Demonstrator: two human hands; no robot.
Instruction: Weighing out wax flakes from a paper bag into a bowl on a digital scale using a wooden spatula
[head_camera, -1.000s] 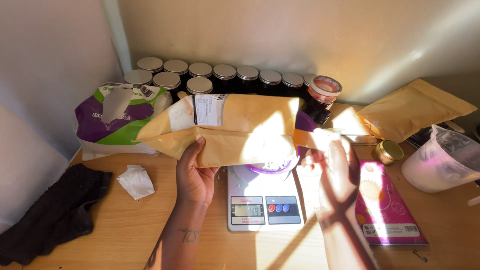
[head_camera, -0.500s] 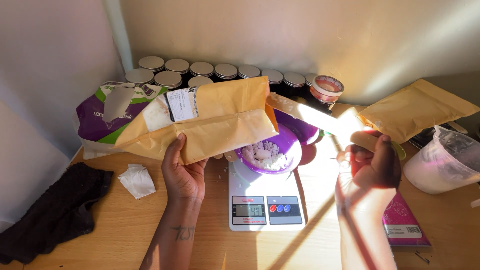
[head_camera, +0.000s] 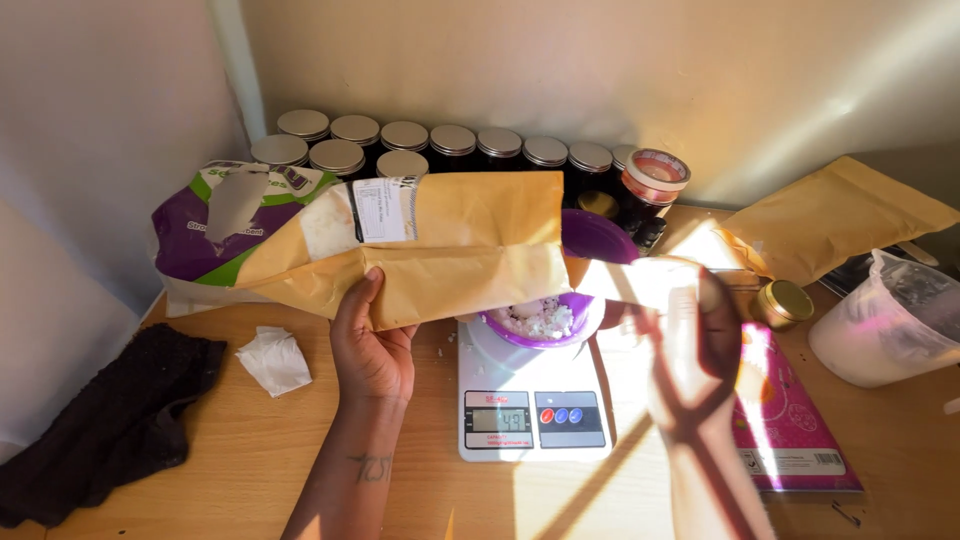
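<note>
Pouring step in hand: left hand (head_camera: 372, 345) is gripping the brown paper bag (head_camera: 440, 245) from beneath, fingers clamped on its lower fold, tilting its mouth over the purple bowl (head_camera: 560, 318) on the digital scale (head_camera: 530, 400). White flakes are lying in the bowl. Right hand (head_camera: 690, 335) is holding the bag's mouth, washed out by sunlight; grip looks closed. Next move likely calls for a slow tilt, watching the display.

Both arms are bare to the wrist, with no sleeves, rings or watch that I can see. The left hand (head_camera: 375, 350) has a small dark tattoo on its forearm; the right hand (head_camera: 690, 345) is washed in sunlight.
</note>
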